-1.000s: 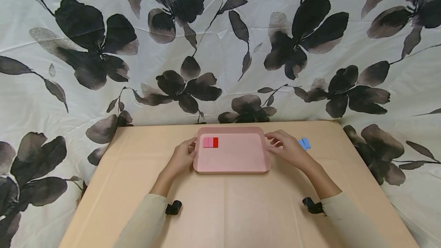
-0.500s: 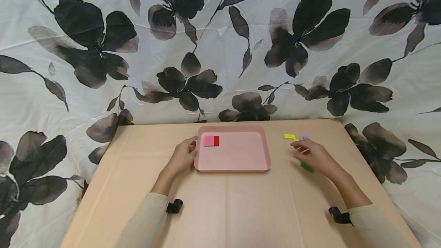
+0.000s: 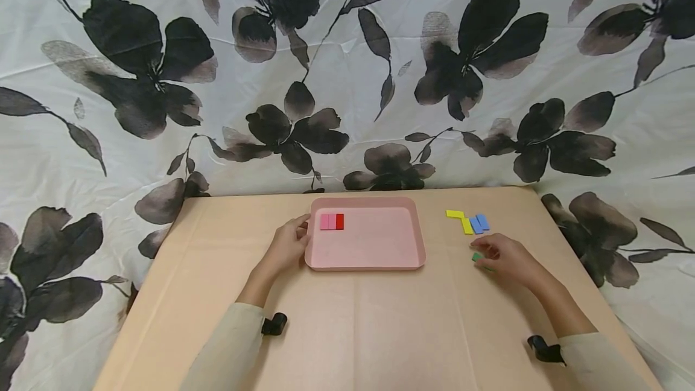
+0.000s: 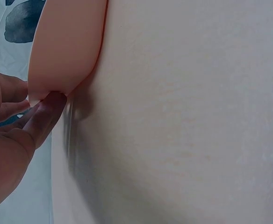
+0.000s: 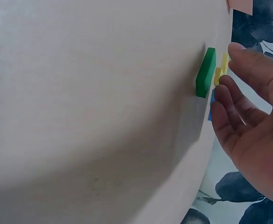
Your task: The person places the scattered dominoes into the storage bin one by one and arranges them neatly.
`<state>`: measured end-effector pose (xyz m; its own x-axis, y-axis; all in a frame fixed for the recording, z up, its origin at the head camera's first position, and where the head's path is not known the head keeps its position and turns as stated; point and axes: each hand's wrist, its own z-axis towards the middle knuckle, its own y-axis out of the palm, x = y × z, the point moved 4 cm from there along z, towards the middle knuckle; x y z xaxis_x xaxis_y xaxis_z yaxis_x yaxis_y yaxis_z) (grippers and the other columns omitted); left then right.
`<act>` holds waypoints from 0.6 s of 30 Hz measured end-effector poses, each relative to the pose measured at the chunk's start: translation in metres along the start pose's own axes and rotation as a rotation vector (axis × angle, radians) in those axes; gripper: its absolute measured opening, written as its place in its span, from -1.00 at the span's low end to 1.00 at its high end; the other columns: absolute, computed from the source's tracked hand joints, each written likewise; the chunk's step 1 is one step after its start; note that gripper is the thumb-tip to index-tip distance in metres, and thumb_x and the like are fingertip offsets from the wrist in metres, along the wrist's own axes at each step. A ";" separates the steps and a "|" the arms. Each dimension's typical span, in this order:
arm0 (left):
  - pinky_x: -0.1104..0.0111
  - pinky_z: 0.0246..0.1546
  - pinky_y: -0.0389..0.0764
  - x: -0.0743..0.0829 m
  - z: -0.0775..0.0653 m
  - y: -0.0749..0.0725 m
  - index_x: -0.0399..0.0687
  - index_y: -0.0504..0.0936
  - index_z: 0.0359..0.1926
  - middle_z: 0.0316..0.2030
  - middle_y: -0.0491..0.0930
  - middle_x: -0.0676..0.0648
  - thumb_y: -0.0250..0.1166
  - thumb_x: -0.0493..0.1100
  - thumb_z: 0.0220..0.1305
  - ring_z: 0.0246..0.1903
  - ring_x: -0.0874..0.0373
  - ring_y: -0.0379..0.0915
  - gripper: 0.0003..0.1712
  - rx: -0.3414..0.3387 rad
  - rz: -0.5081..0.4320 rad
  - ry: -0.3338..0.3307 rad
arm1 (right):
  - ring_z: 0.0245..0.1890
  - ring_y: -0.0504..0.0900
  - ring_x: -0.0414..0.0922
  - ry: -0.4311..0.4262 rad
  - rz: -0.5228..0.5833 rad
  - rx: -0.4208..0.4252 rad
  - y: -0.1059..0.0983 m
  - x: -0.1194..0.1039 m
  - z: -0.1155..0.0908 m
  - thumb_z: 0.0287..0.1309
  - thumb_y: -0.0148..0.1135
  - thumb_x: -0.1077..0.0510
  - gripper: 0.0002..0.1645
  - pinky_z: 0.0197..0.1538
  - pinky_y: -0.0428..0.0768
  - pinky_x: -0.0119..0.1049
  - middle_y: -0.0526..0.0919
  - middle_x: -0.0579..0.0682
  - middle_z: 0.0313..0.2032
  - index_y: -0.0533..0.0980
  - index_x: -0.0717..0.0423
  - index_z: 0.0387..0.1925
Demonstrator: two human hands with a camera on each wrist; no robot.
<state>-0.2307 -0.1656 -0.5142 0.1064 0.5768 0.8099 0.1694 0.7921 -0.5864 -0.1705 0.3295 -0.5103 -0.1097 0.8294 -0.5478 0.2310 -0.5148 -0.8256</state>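
Note:
My left hand (image 3: 288,242) grips the left edge of a pink tray (image 3: 366,262); in the left wrist view the thumb lies under the tray's wall (image 4: 68,46) and the other fingers are behind it. Two pink tiles (image 3: 328,222) and a red tile (image 3: 339,222) stand side by side in the tray's upper left. At the right, my right hand (image 3: 507,256) hovers over a green tile (image 3: 476,256), partly covering it in the head view. From the right wrist, the green tile (image 5: 206,73) shows beside the bent fingers, with a gap between thumb and fingers.
Just beyond the right hand lie two yellow tiles (image 3: 455,214) and two blue tiles (image 3: 482,222), close together on the tan table (image 3: 353,330). A white cloth with dark flowers (image 3: 347,77) hangs behind the table's far edge.
My right hand has left the tray's right edge and moved right to the green tile, uncovering the yellow and blue tiles. The left hand has stayed on the tray.

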 end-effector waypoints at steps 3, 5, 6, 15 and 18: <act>0.13 0.02 0.72 -0.001 0.000 0.000 -0.34 0.38 0.45 0.09 0.62 -0.34 0.19 -0.45 0.35 0.01 -0.12 0.65 -0.36 0.001 0.005 0.007 | -0.18 0.58 -0.06 0.003 -0.001 -0.011 0.003 0.004 -0.002 0.16 0.49 0.20 -0.52 -0.15 0.59 -0.23 0.68 0.06 -0.15 0.61 0.25 0.10; 0.13 0.02 0.72 0.000 0.000 0.000 -0.34 0.38 0.45 0.08 0.62 -0.34 0.19 -0.45 0.35 0.00 -0.12 0.65 -0.36 0.001 0.002 0.007 | -0.20 0.55 -0.07 0.002 -0.005 -0.014 0.004 0.006 -0.003 0.16 0.49 0.20 -0.53 -0.18 0.57 -0.28 0.67 0.04 -0.17 0.61 0.26 0.09; 0.13 0.02 0.72 0.000 0.001 0.000 -0.34 0.38 0.45 0.08 0.62 -0.34 0.19 -0.45 0.35 0.00 -0.12 0.65 -0.35 0.000 0.003 0.008 | -0.20 0.54 -0.08 0.002 -0.005 -0.015 0.004 0.007 -0.003 0.16 0.49 0.21 -0.53 -0.19 0.56 -0.29 0.66 0.03 -0.19 0.61 0.27 0.09; 0.16 0.02 0.71 0.001 0.003 -0.001 -0.33 0.37 0.46 0.10 0.61 -0.34 0.19 -0.44 0.36 0.02 -0.11 0.64 -0.35 -0.014 0.002 0.000 | -0.25 0.50 -0.12 0.026 -0.004 -0.007 0.009 0.009 -0.004 0.20 0.45 0.21 -0.56 -0.26 0.53 -0.34 0.61 0.00 -0.24 0.59 0.31 0.07; 0.15 0.02 0.71 0.001 0.004 -0.002 -0.34 0.37 0.46 0.11 0.60 -0.34 0.18 -0.45 0.36 0.03 -0.12 0.64 -0.35 -0.015 -0.004 0.001 | -0.27 0.50 -0.13 0.027 -0.007 0.002 0.011 0.009 -0.003 0.23 0.44 0.19 -0.58 -0.26 0.54 -0.34 0.60 -0.02 -0.26 0.59 0.30 0.06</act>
<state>-0.2344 -0.1659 -0.5124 0.1069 0.5732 0.8124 0.1849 0.7914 -0.5827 -0.1663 0.3313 -0.5241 -0.0850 0.8387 -0.5379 0.2281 -0.5092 -0.8299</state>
